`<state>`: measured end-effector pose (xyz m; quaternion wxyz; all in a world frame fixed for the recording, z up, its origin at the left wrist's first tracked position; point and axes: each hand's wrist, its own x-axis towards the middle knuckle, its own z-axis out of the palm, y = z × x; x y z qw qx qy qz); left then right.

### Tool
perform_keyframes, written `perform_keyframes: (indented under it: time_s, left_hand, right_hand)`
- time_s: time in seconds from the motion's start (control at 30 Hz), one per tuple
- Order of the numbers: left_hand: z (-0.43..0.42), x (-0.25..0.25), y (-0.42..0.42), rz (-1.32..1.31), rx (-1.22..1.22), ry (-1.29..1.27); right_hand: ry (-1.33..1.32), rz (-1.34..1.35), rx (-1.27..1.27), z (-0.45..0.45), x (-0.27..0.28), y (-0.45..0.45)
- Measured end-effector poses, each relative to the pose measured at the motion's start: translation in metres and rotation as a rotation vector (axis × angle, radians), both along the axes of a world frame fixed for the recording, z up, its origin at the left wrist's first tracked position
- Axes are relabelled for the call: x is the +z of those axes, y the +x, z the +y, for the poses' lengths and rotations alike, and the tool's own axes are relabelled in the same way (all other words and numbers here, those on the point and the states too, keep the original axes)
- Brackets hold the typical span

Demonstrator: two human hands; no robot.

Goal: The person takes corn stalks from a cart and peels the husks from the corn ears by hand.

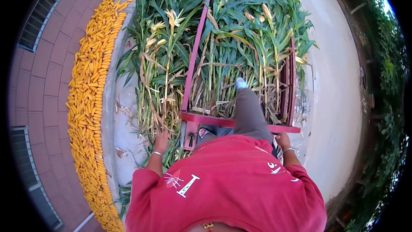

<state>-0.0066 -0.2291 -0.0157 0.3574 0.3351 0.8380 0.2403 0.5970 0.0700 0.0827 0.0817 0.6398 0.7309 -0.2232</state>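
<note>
Cornstalks [168, 66] lie just beyond the fingers of the left hand [161, 142] and a red crossbar [210, 120] just beyond those of the right hand [283, 140], finger closure being indiscernible in both.

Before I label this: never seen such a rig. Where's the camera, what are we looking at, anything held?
No robot here, just a person with bare hands. The one picture comes from their head-worn camera, facing forward and down. Green corn stalks lie inside and beside a red frame; one foot is among them. Yellow cobs are heaped picture-left. The left hand is near the stalks, the right hand by the frame; whether either grips anything isn't clear.
</note>
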Motion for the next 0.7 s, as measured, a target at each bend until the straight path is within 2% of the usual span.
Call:
perform_keyframes:
  time_s: [0.03, 0.1, 0.17, 0.33, 0.37, 0.43, 0.53, 0.6, 0.67, 0.7]
  left_hand:
    - [-0.007, -0.005, 0.012, -0.063, 0.024, -0.009]
    - [-0.022, -0.011, 0.037, 0.15, -0.15, -0.113]
    - [-0.03, -0.013, 0.061, -0.097, 0.16, -0.27]
    - [-0.01, -0.002, 0.089, -0.22, 0.236, -0.347]
    - [0.006, -0.002, 0.09, -0.217, 0.242, -0.354]
    - [0.036, 0.002, 0.092, 0.025, -0.081, -0.321]
    - [0.113, 0.014, 0.091, 0.045, -0.088, -0.298]
    - [0.186, 0.034, 0.088, -0.073, -0.004, -0.271]
    - [0.236, 0.025, 0.095, -0.179, 0.287, -0.156]
    - [0.267, 0.043, 0.097, -0.228, 0.262, -0.17]
  right_hand:
    - [0.03, 0.007, 0.014, 0.018, -0.004, -0.011]
    - [0.023, 0.067, -0.027, 0.066, -0.013, -0.035]
    - [0.072, 0.111, 0.072, 0.119, -0.058, -0.044]
    - [-0.099, 0.142, 0.167, 0.207, -0.056, -0.13]
    - [-0.128, 0.21, 0.198, 0.224, -0.06, -0.144]
    - [-0.173, 0.272, 0.215, 0.252, -0.07, -0.157]
    - [-0.175, 0.316, 0.215, 0.279, -0.085, -0.16]
    - [-0.181, 0.315, 0.163, 0.293, -0.101, -0.147]
    - [-0.184, 0.236, 0.121, 0.307, -0.096, -0.139]
    - [-0.194, 0.234, 0.122, 0.309, -0.102, -0.13]
